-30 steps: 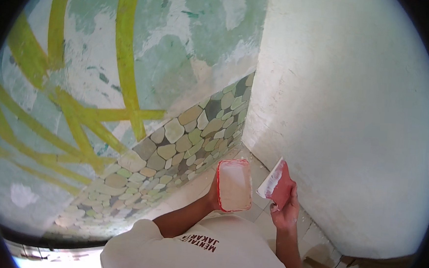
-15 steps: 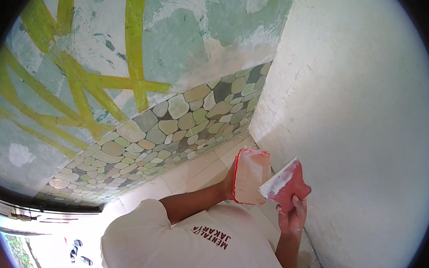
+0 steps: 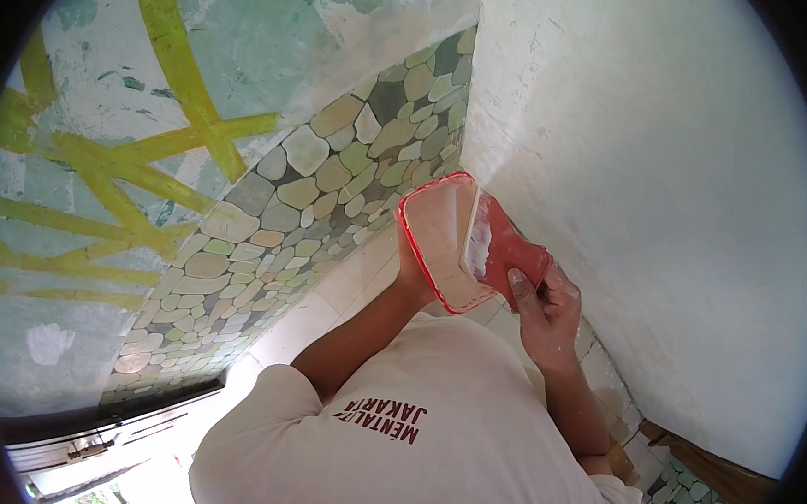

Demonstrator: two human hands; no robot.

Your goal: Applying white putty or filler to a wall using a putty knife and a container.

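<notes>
My left hand (image 3: 410,266) grips a red-rimmed plastic container (image 3: 431,231) from its left side, fingers largely behind it. Pale beige paste or residue lines the inside. A red flat scraper (image 3: 506,244) is pinched in my right hand (image 3: 548,307), thumb on its face. The scraper's white-smeared straight edge lies over the container's right part; whether it touches the paste I cannot tell.
A green wall (image 3: 223,28) with yellow painted strips and a pebble-stone band (image 3: 325,169) stands on my left, meeting a white wall (image 3: 648,175) on my right. Pale floor tiles (image 3: 312,306) lie below. A wooden piece (image 3: 714,465) sits at lower right, a bright opening at lower left.
Both hands have risen in the view. The scraper has swung left over the container, which is now tilted in the picture. The surroundings have shifted as the view moved.
</notes>
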